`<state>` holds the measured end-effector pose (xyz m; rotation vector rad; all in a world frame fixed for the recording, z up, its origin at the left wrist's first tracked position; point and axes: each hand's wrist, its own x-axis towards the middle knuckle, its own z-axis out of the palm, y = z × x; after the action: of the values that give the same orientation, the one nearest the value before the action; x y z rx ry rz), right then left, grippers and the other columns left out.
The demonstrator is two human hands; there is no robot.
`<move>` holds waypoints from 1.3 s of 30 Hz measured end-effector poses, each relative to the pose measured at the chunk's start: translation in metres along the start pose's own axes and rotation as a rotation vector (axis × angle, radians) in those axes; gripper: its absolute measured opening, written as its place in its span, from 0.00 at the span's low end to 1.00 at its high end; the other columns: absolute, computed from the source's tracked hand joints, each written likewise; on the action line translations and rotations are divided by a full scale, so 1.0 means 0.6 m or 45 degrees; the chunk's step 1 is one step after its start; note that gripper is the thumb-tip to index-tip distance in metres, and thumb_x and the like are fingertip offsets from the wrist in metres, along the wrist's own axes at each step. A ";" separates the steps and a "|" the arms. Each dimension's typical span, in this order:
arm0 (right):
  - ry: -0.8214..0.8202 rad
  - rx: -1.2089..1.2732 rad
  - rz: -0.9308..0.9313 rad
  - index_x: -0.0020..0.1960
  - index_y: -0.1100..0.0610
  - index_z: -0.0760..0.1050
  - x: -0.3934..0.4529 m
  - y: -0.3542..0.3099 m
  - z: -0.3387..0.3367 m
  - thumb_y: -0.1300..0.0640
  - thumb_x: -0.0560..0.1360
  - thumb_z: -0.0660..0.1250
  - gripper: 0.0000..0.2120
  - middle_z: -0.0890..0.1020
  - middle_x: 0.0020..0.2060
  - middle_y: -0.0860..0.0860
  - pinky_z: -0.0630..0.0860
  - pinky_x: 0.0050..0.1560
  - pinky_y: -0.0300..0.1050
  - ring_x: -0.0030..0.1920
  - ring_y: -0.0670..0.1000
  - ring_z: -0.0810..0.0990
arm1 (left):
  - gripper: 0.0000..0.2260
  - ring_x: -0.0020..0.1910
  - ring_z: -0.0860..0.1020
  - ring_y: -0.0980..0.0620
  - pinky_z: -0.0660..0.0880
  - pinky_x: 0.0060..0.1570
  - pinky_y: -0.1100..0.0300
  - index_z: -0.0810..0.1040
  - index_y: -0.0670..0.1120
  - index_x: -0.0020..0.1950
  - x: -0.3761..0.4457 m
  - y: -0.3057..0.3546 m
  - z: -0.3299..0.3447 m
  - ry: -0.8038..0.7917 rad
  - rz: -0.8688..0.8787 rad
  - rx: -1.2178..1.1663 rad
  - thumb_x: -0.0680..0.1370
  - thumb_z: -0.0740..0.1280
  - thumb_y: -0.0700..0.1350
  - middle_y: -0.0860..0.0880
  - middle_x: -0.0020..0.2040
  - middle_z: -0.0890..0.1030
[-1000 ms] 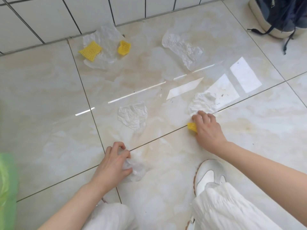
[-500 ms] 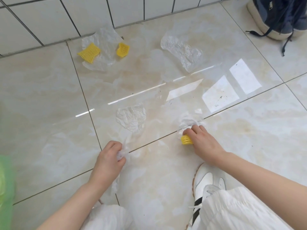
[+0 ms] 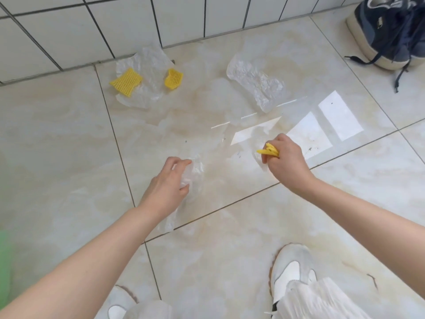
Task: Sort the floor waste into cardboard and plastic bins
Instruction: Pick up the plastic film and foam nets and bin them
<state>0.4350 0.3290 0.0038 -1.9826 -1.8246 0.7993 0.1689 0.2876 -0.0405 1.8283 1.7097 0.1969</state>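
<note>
Two hands work low over the floor (image 3: 69, 139). The left hand (image 3: 169, 180) has its fingers and thumb curled round a clear film (image 3: 193, 178); the film is crumpled in the palm and a loose tail of it hangs down past the wrist to the grout line. The right hand (image 3: 285, 161) is closed on a yellow net (image 3: 269, 151), squeezed flat so that only its edge sticks out past the knuckles. A second bit of film (image 3: 262, 161) is bunched under the same fingers, below the net; how much of it the hand holds cannot be told.

Counted, there are three yellow nets in view. One is in the right hand. The other two lie near the wall: a larger net (image 3: 126, 82) to the left and a smaller net (image 3: 173, 78) just to its right, both resting on one flat sheet (image 3: 147, 67) of clear film at the foot of the wall tiles.

Clear film comes to four pieces: one in each hand, the flat sheet under the two nets, and a crumpled sheet (image 3: 255, 81) lying alone on the floor to the right, well apart from the nets.

A green blur (image 3: 5, 261) sits at the left edge; what it is cannot be told. A dark blue bag (image 3: 391, 28) with trailing straps stands in the top right corner. Two white shoes show at the bottom, the right shoe (image 3: 292, 270) plainly, the left shoe (image 3: 119, 305) partly.
</note>
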 end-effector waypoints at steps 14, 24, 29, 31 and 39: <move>-0.015 -0.638 -0.158 0.51 0.64 0.73 0.334 -0.024 -0.003 0.65 0.73 0.57 0.10 0.69 0.58 0.63 0.68 0.53 0.49 0.53 0.64 0.71 | 0.17 0.44 0.79 0.45 0.75 0.44 0.52 0.69 0.52 0.61 0.104 -0.053 -0.012 -0.090 0.037 0.169 0.74 0.67 0.52 0.55 0.59 0.66; -0.178 -0.723 0.155 0.67 0.60 0.57 0.375 0.017 0.038 0.62 0.72 0.59 0.25 0.67 0.60 0.61 0.68 0.56 0.58 0.60 0.66 0.68 | 0.21 0.57 0.76 0.44 0.70 0.50 0.56 0.65 0.51 0.68 0.158 -0.058 -0.012 0.046 -0.097 -0.081 0.76 0.66 0.47 0.49 0.58 0.77; -0.120 -0.883 0.080 0.71 0.66 0.54 0.382 0.019 0.040 0.63 0.75 0.61 0.28 0.66 0.61 0.64 0.66 0.55 0.54 0.58 0.65 0.68 | 0.23 0.56 0.76 0.43 0.70 0.50 0.58 0.68 0.49 0.68 0.167 -0.061 -0.027 0.164 -0.171 -0.244 0.75 0.69 0.46 0.46 0.57 0.79; -0.133 -0.880 0.089 0.70 0.69 0.55 0.386 0.016 0.039 0.64 0.76 0.61 0.27 0.66 0.62 0.66 0.65 0.59 0.54 0.60 0.65 0.68 | 0.26 0.58 0.76 0.43 0.69 0.50 0.59 0.67 0.49 0.70 0.172 -0.067 -0.040 0.215 -0.188 -0.285 0.74 0.71 0.47 0.45 0.59 0.78; -0.131 -0.544 0.118 0.60 0.67 0.66 0.394 -0.007 0.049 0.65 0.74 0.61 0.16 0.73 0.56 0.68 0.69 0.52 0.50 0.58 0.66 0.73 | 0.10 0.48 0.75 0.36 0.65 0.42 0.53 0.74 0.40 0.48 0.234 -0.104 -0.131 0.456 -0.136 0.068 0.70 0.72 0.40 0.39 0.44 0.77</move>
<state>0.4195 0.5584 -0.0592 -2.3361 -2.1177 0.5804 0.0975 0.4441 -0.0523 1.8151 2.0677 0.4612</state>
